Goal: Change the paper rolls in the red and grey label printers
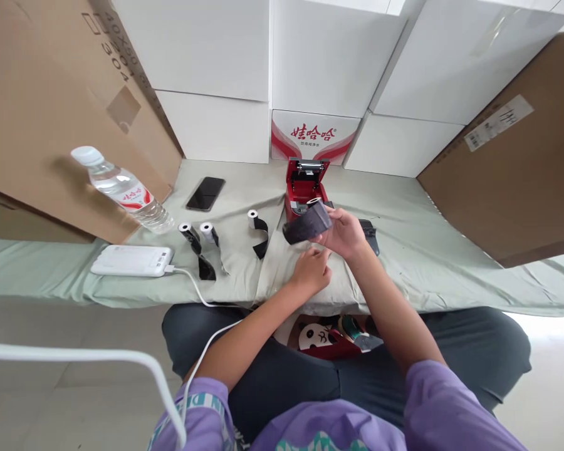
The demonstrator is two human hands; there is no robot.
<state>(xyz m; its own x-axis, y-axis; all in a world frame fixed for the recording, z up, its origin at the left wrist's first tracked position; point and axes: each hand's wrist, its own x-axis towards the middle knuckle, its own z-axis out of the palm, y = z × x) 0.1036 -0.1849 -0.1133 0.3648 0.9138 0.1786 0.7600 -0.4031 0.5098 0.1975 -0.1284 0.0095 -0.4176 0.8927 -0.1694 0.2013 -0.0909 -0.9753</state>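
Note:
A paper roll with a white end and a loose black strip is in my right hand, its fingers closed on it. The strip curls out to the left. Just behind the roll, the red receipt printer stands with its lid raised. My left hand is below the strip with its fingers curled in, near the cloth; nothing shows in it. A dark flat object lies partly hidden behind my right hand.
Three more paper rolls stand left of the printer, one nearest it. Farther left are a phone, a water bottle and a white power bank with a cable. White boxes line the back; cardboard flanks both sides.

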